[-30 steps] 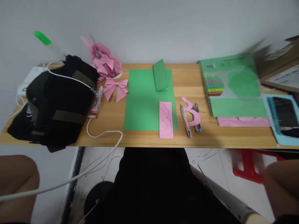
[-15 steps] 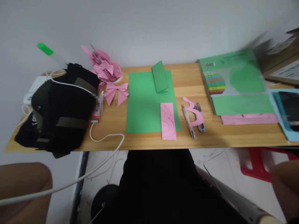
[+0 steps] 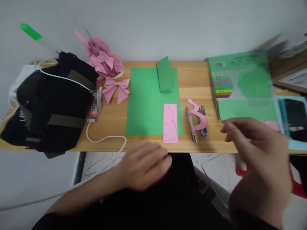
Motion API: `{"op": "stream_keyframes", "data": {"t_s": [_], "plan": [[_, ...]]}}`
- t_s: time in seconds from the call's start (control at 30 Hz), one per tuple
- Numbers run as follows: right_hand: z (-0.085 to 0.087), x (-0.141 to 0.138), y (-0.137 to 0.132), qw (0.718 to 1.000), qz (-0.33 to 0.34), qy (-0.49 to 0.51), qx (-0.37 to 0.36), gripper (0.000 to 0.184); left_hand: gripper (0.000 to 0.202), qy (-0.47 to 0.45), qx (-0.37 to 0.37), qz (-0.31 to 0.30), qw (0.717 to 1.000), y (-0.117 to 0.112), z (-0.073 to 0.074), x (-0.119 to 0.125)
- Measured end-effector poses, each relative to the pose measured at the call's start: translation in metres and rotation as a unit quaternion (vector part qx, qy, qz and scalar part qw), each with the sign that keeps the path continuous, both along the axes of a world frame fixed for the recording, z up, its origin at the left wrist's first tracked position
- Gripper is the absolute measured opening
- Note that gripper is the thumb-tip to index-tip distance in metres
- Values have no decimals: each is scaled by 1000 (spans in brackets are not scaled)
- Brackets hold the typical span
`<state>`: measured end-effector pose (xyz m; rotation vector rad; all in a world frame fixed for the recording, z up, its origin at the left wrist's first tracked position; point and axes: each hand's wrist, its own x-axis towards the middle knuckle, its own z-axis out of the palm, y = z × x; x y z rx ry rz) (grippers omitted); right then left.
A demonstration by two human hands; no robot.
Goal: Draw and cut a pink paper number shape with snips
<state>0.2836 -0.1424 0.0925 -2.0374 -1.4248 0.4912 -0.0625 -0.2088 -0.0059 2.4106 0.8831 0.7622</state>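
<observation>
My left hand is over my lap, just in front of the table edge. Its fingers are pressed together and loosely curled, with nothing visible in them. Slightly blurred, my right hand hovers over the table's front right, its fingers bent and partly apart; I see nothing held. Left of it lie a blue-handled cutting tool, apparently scissors, a clear pen and a wavy pink paper cutout across them. A pink paper strip with drawn curves overlaps a green sheet, where a folded green paper also rests.
At left are a black bag, a pink paper bow, a pink paper bouquet and a white cable. A green paper pack, a phone and a cardboard box stand at right.
Both my hands have come in from the sides: the left over my lap, the right over the table's right part. The view has shifted slightly; the papers and tools lie as before.
</observation>
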Motion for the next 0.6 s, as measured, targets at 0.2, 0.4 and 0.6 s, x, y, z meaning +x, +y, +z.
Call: {"op": "stream_keyframes", "data": {"t_s": [0.2,0.4,0.6], "plan": [[-48,5,15,996,-21,-34,-75,30,20,56,-10,79,995,159,27,82],[-64,4,21,991,45,-84,-96,45,33,124,-102,105,981,198,26,87],[-66,-2,24,988,40,-103,-113,48,36,170,-162,96,967,227,33,98]]}}
